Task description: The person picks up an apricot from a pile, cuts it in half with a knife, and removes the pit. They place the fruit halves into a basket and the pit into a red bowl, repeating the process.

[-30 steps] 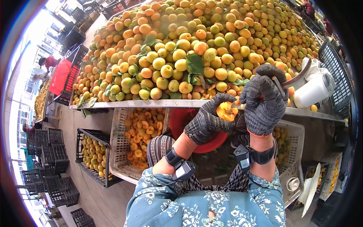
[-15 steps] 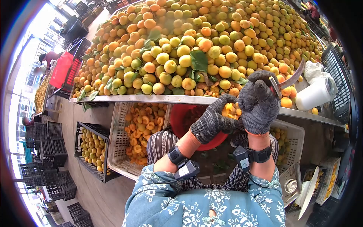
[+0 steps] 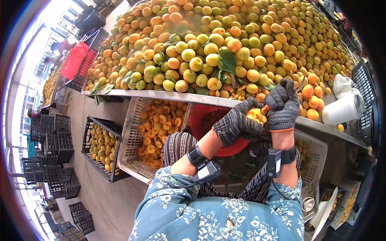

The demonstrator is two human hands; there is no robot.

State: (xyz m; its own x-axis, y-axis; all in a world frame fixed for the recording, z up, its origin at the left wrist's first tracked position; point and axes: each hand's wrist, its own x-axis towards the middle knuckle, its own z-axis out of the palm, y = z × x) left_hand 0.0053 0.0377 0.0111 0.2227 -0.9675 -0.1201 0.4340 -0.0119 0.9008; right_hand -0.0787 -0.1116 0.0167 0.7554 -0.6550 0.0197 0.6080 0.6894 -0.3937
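Observation:
My left hand [image 3: 238, 122], in a dark grey knit glove, is closed around cut orange apricot pieces [image 3: 256, 115] above the red basin [image 3: 201, 120]. Close beside it on the right, my right hand [image 3: 283, 105], in a matching glove, grips a knife; its curved blade [image 3: 300, 83] points up and right, and its red handle end shows near the fruit. Most of the handle is hidden by the fingers. Behind both hands rises a large heap of whole apricots [image 3: 193, 52] on a metal-edged table [image 3: 161, 94].
A white crate [image 3: 125, 144] of apricot halves stands at left, beside a black crate [image 3: 114, 134] of whole fruit. A white jar [image 3: 341, 109] lies on the table's right. Another white crate [image 3: 319, 154] is below right. Stacked black crates [image 3: 60, 144] stand far left.
My right hand has turned and come down beside the left hand; the blade has moved lower and left. The view has shifted slightly, and the basin and crates appear further right.

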